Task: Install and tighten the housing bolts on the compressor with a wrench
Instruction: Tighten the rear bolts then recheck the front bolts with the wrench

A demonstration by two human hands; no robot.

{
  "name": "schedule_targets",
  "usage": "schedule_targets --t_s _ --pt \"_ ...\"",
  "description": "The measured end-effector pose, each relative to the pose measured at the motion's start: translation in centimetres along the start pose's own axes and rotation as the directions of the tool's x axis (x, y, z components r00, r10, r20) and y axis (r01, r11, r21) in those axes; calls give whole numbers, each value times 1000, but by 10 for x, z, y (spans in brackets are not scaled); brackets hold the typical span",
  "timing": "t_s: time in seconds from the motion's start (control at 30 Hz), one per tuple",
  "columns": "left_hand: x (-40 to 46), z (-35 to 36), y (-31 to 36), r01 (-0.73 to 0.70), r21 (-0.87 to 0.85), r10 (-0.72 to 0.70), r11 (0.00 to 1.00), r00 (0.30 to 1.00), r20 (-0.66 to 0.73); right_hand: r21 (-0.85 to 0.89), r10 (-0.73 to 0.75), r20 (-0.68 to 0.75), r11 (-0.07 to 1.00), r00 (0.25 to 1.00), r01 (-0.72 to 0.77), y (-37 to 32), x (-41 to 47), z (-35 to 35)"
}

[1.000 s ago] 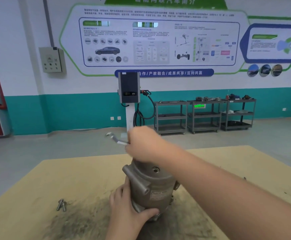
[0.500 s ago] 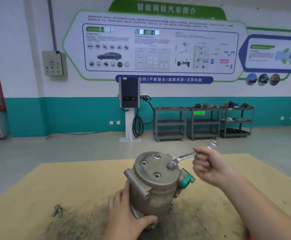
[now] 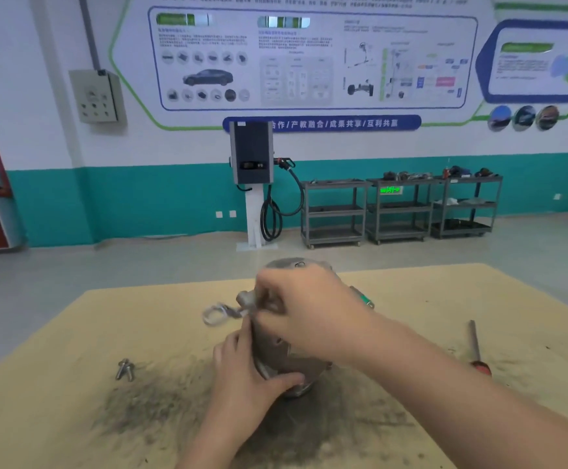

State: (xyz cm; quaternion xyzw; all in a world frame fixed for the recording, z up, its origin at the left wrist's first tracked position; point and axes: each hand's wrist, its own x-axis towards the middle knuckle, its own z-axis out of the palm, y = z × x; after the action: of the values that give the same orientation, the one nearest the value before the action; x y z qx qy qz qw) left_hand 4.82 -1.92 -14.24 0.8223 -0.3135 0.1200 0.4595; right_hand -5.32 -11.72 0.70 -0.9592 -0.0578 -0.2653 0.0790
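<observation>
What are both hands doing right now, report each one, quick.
Left hand: gripping the lower body of the compressor, steadying it.
Right hand: curled round the wrench handle, over the compressor's top.

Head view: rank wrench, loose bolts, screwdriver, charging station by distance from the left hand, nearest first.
From the left hand:
1. Wrench, just above it, beside the compressor.
2. Loose bolts, on the table to its left.
3. Screwdriver, on the table, far right.
4. Charging station, back by the wall.

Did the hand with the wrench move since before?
Yes. The right hand swung the wrench from the compressor's right side to its left.
</observation>
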Motion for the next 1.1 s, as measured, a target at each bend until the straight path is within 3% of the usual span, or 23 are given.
schedule_targets --t_s 0.07,0.1,0.2,0.3,0.37,0.43,0.5,0.57,0.63,0.7,0.77,0.83,0.87,0.9,1.0,1.03,1.1 --pt "3 1 -2 24 61 -23 998 1000 -12 -87 35 188 996 982 -18 -4 40 -5" --pt "3 0 -3 26 65 -26 998 1000 -13 -50 66 286 997 956 -54 -2 60 -6" --pt "2 -1 -5 4 16 -4 1000 1000 -9 223 257 528 878 809 -424 20 106 -13" --pt "0 -1 -7 18 25 -18 1000 1000 2 419 392 664 510 636 -751 61 125 -18" --pt "-1 -1 -7 27 15 -27 1000 1000 -7 515 410 733 189 544 -836 92 120 -20" --pt "-1 -1 -8 21 5 -21 1000 1000 -5 608 420 735 -62 532 -791 116 103 -23" --pt "-1 0 -6 12 29 -13 1000 1000 6 702 468 689 -240 554 -670 130 76 -23" --pt "-1 1 -5 23 55 -24 998 1000 7 793 524 607 -355 598 -495 138 43 -18" --pt "0 3 -4 38 76 -38 996 999 -7 862 581 501 -399 642 -312 137 7 -9" --pt "0 4 -2 49 102 -47 994 999 -18 927 657 334 -357 676 -111 126 -28 1" --pt "1 6 -1 53 109 -50 993 998 -25 980 712 96 -190 696 59 104 -61 14" --pt "1 7 -3 43 93 -41 995 999 -25 979 678 -172 200 714 45 75 -88 27" --pt "0 7 -5 33 87 -31 996 999 -31 910 606 -300 413 737 32 62 -95 31" --pt "1 7 -8 32 85 -29 996 999 -33 833 502 -385 551 774 57 51 -97 35" --pt "2 5 -7 56 155 -57 986 998 5 490 132 -433 865 892 110 24 -76 34" --pt "3 4 -5 57 209 -67 976 997 42 380 36 -385 917 922 123 16 -62 31" --pt "2 2 -2 98 143 -109 985 991 71 230 -5 -197 972 980 52 0 -26 24"
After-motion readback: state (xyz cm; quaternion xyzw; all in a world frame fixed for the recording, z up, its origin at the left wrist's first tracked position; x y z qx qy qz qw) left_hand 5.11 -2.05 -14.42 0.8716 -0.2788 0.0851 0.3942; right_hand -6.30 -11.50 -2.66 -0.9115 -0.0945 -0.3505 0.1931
